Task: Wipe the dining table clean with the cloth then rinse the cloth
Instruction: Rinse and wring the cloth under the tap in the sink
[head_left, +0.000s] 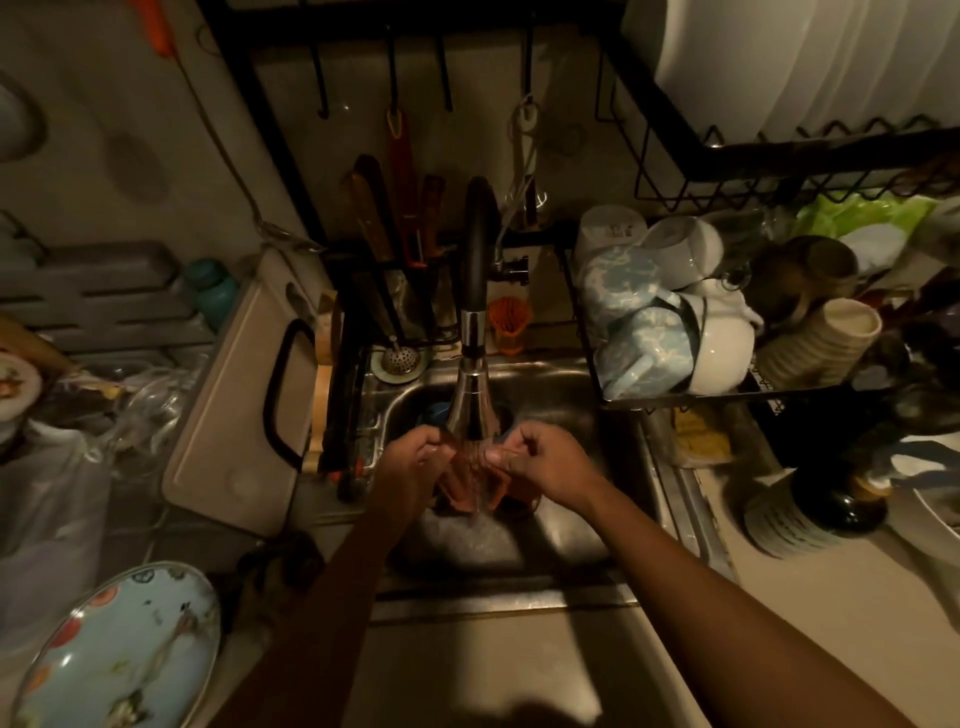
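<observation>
The two bare forearms come in from the near edge of the counter and meet over the sink (561, 540), and that is where the work is. The left hand (415, 467) and the right hand (545, 462) are each closed in a pinch on an upper edge of the cloth (470, 480), thumbs against curled fingers, stretching the reddish-brown fabric between them so that it hangs down into the basin. The faucet (474, 332) stands at the back edge of the sink and its spray head sits just above the gap between the two hands, with water falling straight onto the middle of the cloth and on into the basin below. Both wrists are bent a little inward, knuckles up, the hands near each other with only the stretched cloth and the stream between them. Judging from this, the table wiping is behind and the rinse is in hand. The risks look modest: the grips are only on the top edge, so a heavy, soaked cloth could slip from one pinch and drop onto the basin floor, and water striking taut fabric may splash over the sink's right edge towards the dish rack (675, 400) of cups, or over the left edge onto the cutting board (234, 395) leaning there. The light is dim, so how clean the cloth is cannot be told.
</observation>
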